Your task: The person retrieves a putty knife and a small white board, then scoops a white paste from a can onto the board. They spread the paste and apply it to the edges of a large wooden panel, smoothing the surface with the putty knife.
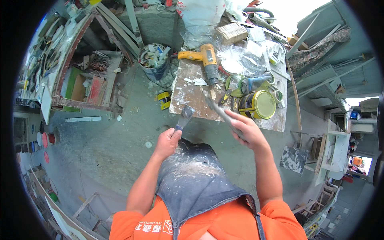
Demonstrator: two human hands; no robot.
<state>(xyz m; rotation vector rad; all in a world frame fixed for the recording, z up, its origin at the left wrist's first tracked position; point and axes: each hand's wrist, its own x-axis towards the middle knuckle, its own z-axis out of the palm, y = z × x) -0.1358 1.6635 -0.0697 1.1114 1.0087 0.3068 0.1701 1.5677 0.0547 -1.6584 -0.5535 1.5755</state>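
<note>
My left hand [167, 142] grips the handle of a putty knife [186, 113], its blade pointing up near the table's front edge. Closed round the lower end of a long, narrow grey tool is my right hand [249, 130]; that grey tool [216, 107] slants up and left over the tabletop, and its exact kind is unclear. The plaster-spotted brown work table [188, 94] lies just ahead of both hands. A yellow pistol-shaped power tool [208, 58] rests on it. Right of my right hand stands a yellow-and-black can [264, 105], with a blue power tool [256, 83] behind it.
A bucket of scraps [155, 60] and a small yellow can [164, 100] stand on the floor left of the table. Plastic wrap [244, 60] and a cardboard box [231, 33] crowd its back. A scrap-filled frame [86, 80] stands at far left. A speckled slab [294, 159] is at right.
</note>
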